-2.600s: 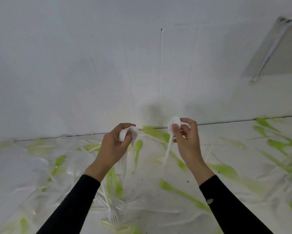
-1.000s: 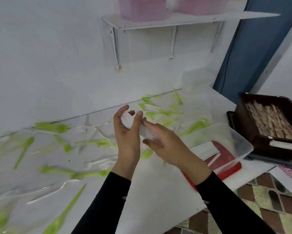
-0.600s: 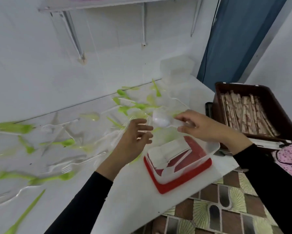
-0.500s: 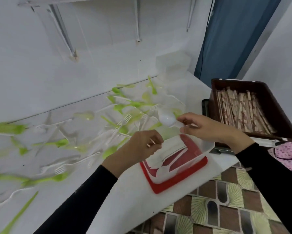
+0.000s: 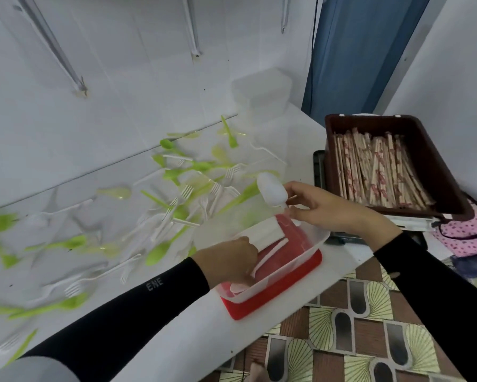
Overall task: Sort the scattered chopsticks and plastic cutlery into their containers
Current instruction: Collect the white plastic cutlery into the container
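A clear plastic container point(image 5: 318, 239) stands on a red lid point(image 5: 273, 301) at the white table's front edge. White spoons point(image 5: 264, 232) lie inside it. My left hand point(image 5: 229, 261) reaches into the container, fingers closed around the handles of a stack of white spoons. My right hand point(image 5: 325, 208) hovers over the container's far rim, pinching a white spoon point(image 5: 271, 190) by its handle, bowl pointing left. Green and white plastic forks and spoons point(image 5: 176, 188) lie scattered over the table to the left.
A dark brown bin point(image 5: 435, 150) full of paper-wrapped chopsticks stands to the right. An empty clear container point(image 5: 262, 92) sits at the back against the wall. A blue curtain point(image 5: 350, 51) hangs behind. Patterned floor tiles point(image 5: 355, 326) show below the table edge.
My view swung right from the wall to the containers. Both hands carried white spoons over; the left hand dropped down into the clear container, while the right hand holds its spoon above the rim.
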The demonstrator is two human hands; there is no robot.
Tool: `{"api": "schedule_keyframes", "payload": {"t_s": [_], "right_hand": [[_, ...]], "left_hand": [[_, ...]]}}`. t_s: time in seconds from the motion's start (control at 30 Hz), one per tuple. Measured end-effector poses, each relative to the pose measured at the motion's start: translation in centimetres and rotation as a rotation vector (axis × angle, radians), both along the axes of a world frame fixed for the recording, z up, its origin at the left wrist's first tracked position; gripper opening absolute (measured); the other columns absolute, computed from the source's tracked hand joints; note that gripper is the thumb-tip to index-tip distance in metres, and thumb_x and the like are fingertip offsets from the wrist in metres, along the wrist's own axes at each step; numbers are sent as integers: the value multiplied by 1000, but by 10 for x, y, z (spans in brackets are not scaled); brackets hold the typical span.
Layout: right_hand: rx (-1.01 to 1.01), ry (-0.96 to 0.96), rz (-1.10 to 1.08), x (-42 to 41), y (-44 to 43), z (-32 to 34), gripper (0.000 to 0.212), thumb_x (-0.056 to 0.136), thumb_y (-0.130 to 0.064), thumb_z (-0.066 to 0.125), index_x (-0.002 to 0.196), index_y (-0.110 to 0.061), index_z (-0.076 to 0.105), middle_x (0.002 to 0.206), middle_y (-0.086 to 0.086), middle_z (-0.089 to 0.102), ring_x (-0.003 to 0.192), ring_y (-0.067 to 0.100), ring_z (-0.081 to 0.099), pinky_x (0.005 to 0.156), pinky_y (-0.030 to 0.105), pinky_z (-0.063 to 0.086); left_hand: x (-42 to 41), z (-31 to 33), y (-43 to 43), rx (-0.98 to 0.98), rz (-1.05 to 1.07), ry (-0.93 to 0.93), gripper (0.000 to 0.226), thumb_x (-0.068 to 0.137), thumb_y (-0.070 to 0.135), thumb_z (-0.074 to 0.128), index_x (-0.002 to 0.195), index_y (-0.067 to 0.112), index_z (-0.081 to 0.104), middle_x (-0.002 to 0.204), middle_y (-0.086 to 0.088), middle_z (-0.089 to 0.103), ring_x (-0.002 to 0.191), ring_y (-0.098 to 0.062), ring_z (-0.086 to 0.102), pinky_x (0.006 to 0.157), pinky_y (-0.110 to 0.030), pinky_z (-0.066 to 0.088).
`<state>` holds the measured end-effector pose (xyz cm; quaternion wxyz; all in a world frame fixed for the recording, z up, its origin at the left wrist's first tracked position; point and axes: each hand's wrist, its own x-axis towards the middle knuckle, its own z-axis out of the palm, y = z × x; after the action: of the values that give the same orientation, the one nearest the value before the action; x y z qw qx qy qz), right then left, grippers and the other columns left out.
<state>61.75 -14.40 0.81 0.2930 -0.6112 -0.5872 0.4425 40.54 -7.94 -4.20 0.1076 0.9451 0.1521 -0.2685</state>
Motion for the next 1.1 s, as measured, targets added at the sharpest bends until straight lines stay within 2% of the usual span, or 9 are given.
{"api": "schedule_keyframes", "payload": {"t_s": [0.07,0.17,0.27,0.4,0.57,0.67,0.8,0.93,1.1], "right_hand": [[4,2,3,0,1,-1,33,96,-10,59,126,-23,54,122,-3,60,118,13,56,109,40,42],[-6,20,14,1,1,-1,32,96,-8,59,125,-22,55,121,-5,61,119,11,56,108,39,42],[-4,63,36,2,-1,0,34,95,-4,59,123,-24,57,119,-10,63,119,5,56,106,28,43],[-85,52,170,1,-3,7,34,94,-3,61,122,-22,62,120,-14,65,118,-1,56,103,16,41],[-282,-375,454,-17,3,6,41,94,-13,61,128,-34,63,130,-16,57,126,4,46,107,21,35],[-337,-556,566,-38,10,-1,42,93,-14,61,131,-33,62,130,-13,59,120,5,50,97,18,38],[-410,-693,687,-57,23,-11,42,91,-16,62,129,-33,63,124,-13,64,108,8,57,93,23,45],[-310,-752,700,-75,24,-24,34,84,-18,64,115,-29,71,102,-10,65,97,15,59,88,29,46],[-140,-932,660,-85,23,-36,7,85,-12,62,91,-9,61,96,6,60,82,23,53,53,24,33]], "left_hand": [[-1,3,-3,15,23,-9,19,90,27,56,79,13,49,92,-10,55,95,-26,46,79,-42,50],[0,2,-10,61,-10,-64,9,87,20,57,89,11,59,106,-10,53,86,-24,46,81,-42,51],[-2,2,3,-23,73,-136,31,80,16,68,108,7,58,111,-7,45,84,-26,54,77,-43,51],[-2,9,25,-205,202,-113,26,78,14,77,102,10,67,96,4,45,78,-14,52,76,-30,49],[-1,7,40,-194,273,-93,16,82,19,75,96,13,72,74,11,55,78,-11,56,65,-20,45],[-2,6,42,-264,311,-75,10,84,14,72,93,16,75,78,8,63,74,-8,60,61,-12,44],[-3,8,42,-313,345,-71,9,83,15,73,92,18,76,80,8,65,74,-7,60,68,-16,48],[-3,7,40,-291,357,-58,12,84,21,73,95,21,75,86,9,67,83,-10,61,80,-25,51],[-4,10,39,-257,343,-38,17,85,26,69,99,19,76,95,3,71,93,-18,64,85,-32,52]]}}
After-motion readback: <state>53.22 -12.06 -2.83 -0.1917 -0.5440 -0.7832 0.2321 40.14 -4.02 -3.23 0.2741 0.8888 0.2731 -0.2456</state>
